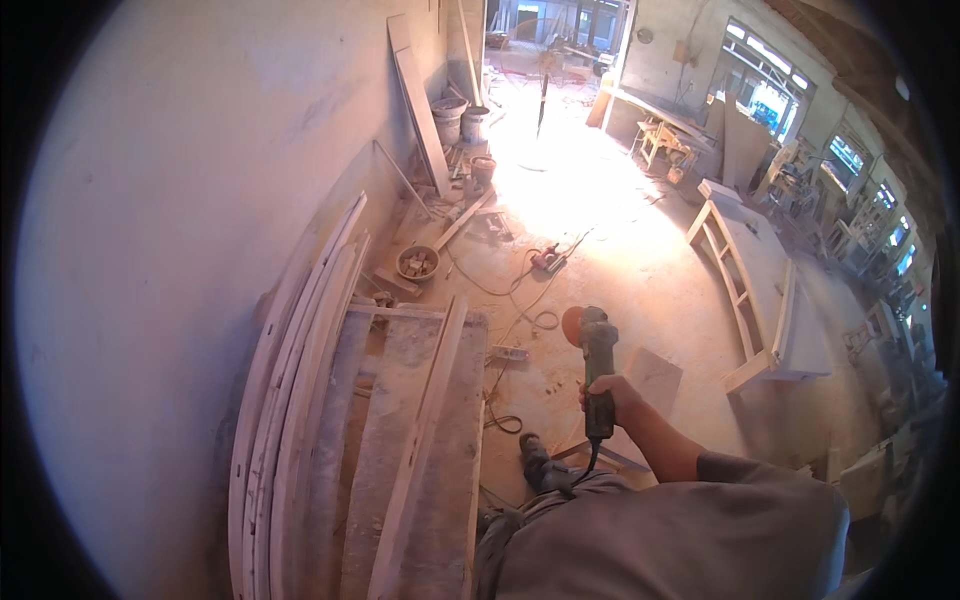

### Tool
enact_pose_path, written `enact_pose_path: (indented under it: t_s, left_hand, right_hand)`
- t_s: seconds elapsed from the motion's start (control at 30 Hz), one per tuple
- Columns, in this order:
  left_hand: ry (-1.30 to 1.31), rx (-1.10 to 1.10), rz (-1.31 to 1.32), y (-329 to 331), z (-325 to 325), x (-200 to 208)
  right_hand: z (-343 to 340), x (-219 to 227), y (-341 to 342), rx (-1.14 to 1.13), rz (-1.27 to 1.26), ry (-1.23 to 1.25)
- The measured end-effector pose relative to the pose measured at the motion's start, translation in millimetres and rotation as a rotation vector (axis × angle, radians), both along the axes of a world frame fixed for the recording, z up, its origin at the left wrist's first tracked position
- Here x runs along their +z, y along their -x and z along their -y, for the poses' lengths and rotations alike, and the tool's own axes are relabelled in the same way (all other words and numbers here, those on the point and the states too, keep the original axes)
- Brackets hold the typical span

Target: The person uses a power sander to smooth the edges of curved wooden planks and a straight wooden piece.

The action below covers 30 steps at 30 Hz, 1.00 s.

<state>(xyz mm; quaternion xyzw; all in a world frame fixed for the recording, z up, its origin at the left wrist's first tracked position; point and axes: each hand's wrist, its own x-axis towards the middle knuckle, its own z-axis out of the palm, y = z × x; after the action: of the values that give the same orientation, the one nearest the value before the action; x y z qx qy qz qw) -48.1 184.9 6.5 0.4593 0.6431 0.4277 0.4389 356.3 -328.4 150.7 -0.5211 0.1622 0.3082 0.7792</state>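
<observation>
My right hand [618,397] is wrapped round the body of a dark angle grinder [599,355], held out in front of me over the floor. A reddish-orange disc [573,326] sits at the grinder's far end, apart from any wood. From its near end a black cord [592,458] hangs toward my legs. Left of me stands a dusty workbench [410,370], and a long pale wooden strip [425,440] lies along it. Several more long wooden pieces [290,420] rest side by side between the bench and the wall. My left hand is out of view.
A power strip [510,353] and looping cables [540,318] lie on the floor, with a red tool [548,259] farther off. A bowl of wood scraps [417,263] is beyond the bench. At right stands a wooden frame [735,290]; buckets [450,118] stand by the left wall.
</observation>
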Motion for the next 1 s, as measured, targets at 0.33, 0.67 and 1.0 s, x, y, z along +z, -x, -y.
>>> enact_pose_path:
  t_s: [0.33,0.67,1.0]
  left_hand:
    - [-0.504,0.173,0.735,150.6,104.2,126.9]
    - [-0.834,0.275,0.53,20.0,225.0,368.0]
    - [-0.904,0.072,0.295,-77.3,293.1,501.5]
  right_hand:
    - [7.5,-20.0,-43.9,0.136,0.069,-0.055]
    - [79.9,-60.2,-47.7,0.149,-0.019,0.03]
    - [132.7,-97.0,-50.1,0.071,-0.065,-0.021]
